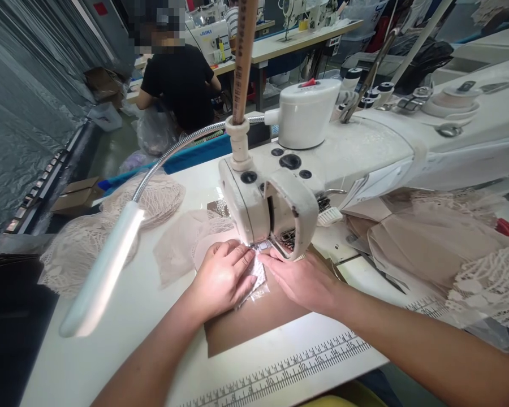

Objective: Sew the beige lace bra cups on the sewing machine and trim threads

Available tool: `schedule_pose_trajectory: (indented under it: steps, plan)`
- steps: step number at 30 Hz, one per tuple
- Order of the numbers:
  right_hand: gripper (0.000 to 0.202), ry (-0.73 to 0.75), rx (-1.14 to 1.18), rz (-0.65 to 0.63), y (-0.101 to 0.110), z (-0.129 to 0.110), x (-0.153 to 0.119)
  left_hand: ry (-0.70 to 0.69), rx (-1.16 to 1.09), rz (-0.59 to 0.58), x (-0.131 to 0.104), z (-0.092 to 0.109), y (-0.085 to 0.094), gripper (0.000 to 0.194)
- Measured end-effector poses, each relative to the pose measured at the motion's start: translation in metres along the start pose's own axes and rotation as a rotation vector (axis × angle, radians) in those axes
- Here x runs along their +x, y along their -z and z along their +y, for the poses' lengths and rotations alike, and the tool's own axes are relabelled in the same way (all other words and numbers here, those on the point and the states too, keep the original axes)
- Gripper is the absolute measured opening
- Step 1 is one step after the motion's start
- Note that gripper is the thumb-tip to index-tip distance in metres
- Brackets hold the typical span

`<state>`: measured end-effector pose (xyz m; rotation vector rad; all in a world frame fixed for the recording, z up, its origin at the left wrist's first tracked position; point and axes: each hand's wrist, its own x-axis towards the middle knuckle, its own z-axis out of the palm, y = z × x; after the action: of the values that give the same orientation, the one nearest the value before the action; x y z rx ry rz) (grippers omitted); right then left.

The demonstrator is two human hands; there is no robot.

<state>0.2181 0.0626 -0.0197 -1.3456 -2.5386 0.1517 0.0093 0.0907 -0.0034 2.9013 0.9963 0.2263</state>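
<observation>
My left hand (pixel 225 278) lies on pale lace fabric (pixel 258 272) beside the needle area of a white sewing machine (pixel 248 212). Its fingers are slightly bent over the fabric, with the thumb apart from them. From the other side, my right hand (pixel 299 277) reaches in low with its fingers stretched towards the same spot, partly hidden behind the machine's guard. Beneath both hands is a brown sheet (pixel 237 333) on the table. The needle and presser foot are mostly hidden. Behind my left hand spreads a sheer beige piece (pixel 176 243).
A white lamp (pixel 104 271) on a bendy metal neck hangs at the left. Stacks of lace pieces (pixel 78 254) lie beyond it. More sheer and lace fabric (pixel 415 237) lies at the right. A printed ruler (pixel 284 376) runs along the front edge. A person (pixel 178 85) sits behind.
</observation>
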Motion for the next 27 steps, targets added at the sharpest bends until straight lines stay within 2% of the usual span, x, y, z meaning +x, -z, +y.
schedule_pose_trajectory:
  steps: [4,9,12,18,27]
  plan:
    - [0.029,-0.009,0.013,0.000,0.002,0.001,-0.001,0.010,0.000,0.018,0.002,-0.003,0.002,0.036]
    - [0.029,0.055,0.035,0.052,0.005,0.004,-0.007,-0.008,0.002,0.029,0.001,-0.002,0.000,0.040]
    - [0.029,0.106,0.075,0.062,0.003,0.005,-0.012,-0.016,-0.012,0.027,-0.001,-0.002,-0.002,0.040]
    - [0.032,0.173,0.099,-0.010,-0.002,0.006,-0.015,-0.042,-0.030,0.036,-0.003,-0.001,-0.005,0.037]
    - [0.031,0.136,0.068,0.019,0.001,0.002,-0.015,-0.020,-0.040,0.066,-0.001,0.003,-0.005,0.028]
